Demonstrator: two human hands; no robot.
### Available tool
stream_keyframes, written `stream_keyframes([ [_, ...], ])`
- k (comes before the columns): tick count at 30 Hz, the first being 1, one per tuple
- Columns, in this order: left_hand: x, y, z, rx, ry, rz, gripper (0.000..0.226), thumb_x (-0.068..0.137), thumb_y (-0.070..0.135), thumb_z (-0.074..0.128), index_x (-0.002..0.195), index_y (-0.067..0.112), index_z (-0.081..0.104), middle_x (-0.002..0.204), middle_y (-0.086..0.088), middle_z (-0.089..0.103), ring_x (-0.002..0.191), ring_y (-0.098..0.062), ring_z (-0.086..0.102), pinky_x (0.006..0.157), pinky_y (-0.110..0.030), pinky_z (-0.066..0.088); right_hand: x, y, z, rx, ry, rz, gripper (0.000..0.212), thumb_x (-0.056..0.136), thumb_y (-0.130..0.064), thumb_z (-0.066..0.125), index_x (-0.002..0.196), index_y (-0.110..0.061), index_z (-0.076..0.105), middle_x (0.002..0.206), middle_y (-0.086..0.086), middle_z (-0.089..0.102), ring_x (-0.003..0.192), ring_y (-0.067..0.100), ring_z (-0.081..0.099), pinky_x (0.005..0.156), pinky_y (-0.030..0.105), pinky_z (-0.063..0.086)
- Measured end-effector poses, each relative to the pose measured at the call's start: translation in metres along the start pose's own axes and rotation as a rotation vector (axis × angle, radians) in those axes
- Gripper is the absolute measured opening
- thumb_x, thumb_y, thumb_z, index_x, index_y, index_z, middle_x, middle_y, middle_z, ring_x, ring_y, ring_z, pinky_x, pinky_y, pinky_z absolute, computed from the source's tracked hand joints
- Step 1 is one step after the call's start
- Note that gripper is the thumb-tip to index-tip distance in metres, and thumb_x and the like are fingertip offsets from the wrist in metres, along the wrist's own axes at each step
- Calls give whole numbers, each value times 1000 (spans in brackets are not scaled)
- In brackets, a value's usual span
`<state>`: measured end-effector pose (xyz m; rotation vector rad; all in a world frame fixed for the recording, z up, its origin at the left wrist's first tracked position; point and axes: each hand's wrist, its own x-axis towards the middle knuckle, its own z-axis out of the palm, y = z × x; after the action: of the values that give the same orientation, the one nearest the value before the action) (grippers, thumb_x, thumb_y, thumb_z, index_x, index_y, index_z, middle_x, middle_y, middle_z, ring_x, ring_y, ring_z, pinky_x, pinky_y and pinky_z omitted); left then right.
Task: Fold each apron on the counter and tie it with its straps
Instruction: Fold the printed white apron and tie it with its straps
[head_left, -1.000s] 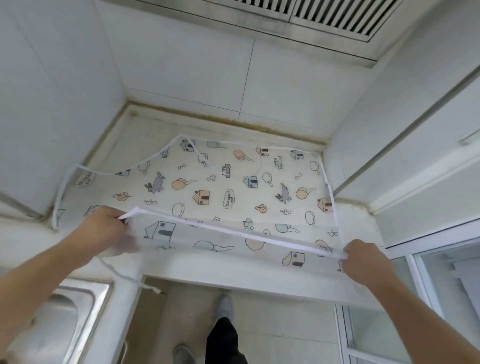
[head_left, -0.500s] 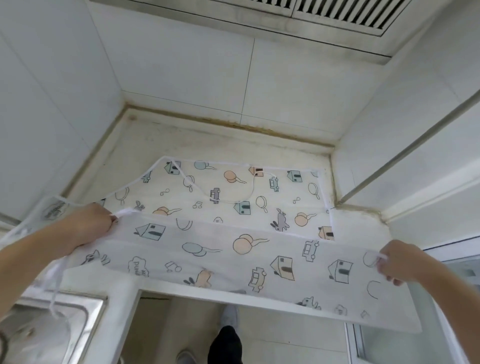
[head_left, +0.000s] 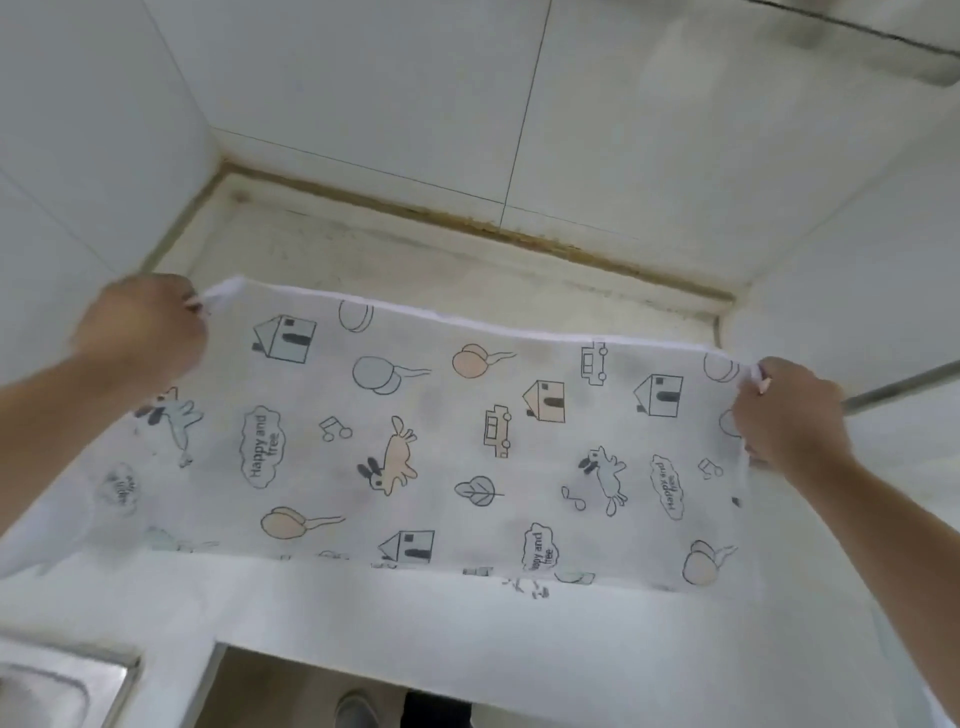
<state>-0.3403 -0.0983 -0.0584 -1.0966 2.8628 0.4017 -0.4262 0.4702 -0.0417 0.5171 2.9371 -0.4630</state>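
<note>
At the bottom left corner we see a part of a metal sink (head_left: 57, 691) set in the counter (head_left: 415, 270). Above it our left hand (head_left: 143, 332) pinches the far left corner of the apron (head_left: 441, 441), with the fingers curled on the white hem. The apron is stretched wide between both hands over the middle of the counter, with its far edge lifted and its near edge at the front edge of the counter. The cloth is white and printed with houses, rabbits, balloons and leaves. At the right side our right hand (head_left: 789, 410) pinches the far right corner of the apron in the same way. Behind the counter stands the tiled wall (head_left: 415, 104). Below the front edge, a shoe (head_left: 358, 709) shows on the floor.
</note>
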Motion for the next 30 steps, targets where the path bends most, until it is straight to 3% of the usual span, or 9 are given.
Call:
stream_keyframes([
  [3,11,14,12,4,-79,31,12,101,15,50,96,16,60,79,-14,60,68,-34,59,58,-37,53,22,-15,12,175,-68,122,22,96,-6,42,90,-5,63,72,14,74,48,26,72,57,42,64],
  [6,9,25,27,-128,-127,34,24,105,40,53,103,16,60,81,-13,67,59,-33,62,49,-30,46,42,-8,37,167,-86,166,18,85,-15,45,92,-8,61,75,12,76,61,30,76,67,55,65],
  [8,0,27,40,-238,-108,67,27,100,32,63,121,15,58,111,-9,66,82,-40,68,70,-38,55,41,-3,47,115,-67,184,33,75,-19,47,105,-7,53,95,18,72,81,37,73,78,54,63],
  [10,-9,21,54,-153,-21,237,52,89,14,73,137,13,54,136,-14,53,123,-41,55,104,-48,41,19,-9,53,66,-44,168,52,86,-15,51,136,-10,37,115,23,64,95,42,66,87,52,58],
  [14,-35,8,81,-108,-20,524,50,85,4,75,131,15,60,133,-8,50,119,-37,56,105,-52,43,-63,-11,91,-109,-40,-246,70,94,-28,60,155,-15,27,142,17,45,122,44,55,90,52,52],
  [16,-53,3,90,-141,-122,552,34,91,9,70,123,20,63,125,4,52,100,-23,65,87,-44,54,-111,-7,120,-197,-188,-445,77,95,-50,58,161,-30,22,156,11,30,143,36,39,105,53,49],
  [19,-74,-15,107,-121,-242,624,28,93,9,69,119,19,68,120,8,56,93,-13,67,78,-32,53,-158,20,157,-266,-430,-458,86,97,-69,44,160,-51,-12,171,-7,-19,159,21,-17,126,61,15],
  [24,-92,-59,112,-10,-327,445,40,92,15,70,132,18,64,134,0,54,116,-27,62,94,-36,53,-175,66,153,-337,-420,-440,87,94,-75,43,154,-61,-19,166,-19,-32,154,12,-31,126,63,4],
  [30,-115,-95,86,246,-396,360,65,84,8,62,145,18,41,135,-2,42,125,-25,46,103,-38,44,-204,93,131,-408,-416,-405,105,81,-84,55,149,-65,-22,167,-19,-29,159,14,-17,125,62,18],
])
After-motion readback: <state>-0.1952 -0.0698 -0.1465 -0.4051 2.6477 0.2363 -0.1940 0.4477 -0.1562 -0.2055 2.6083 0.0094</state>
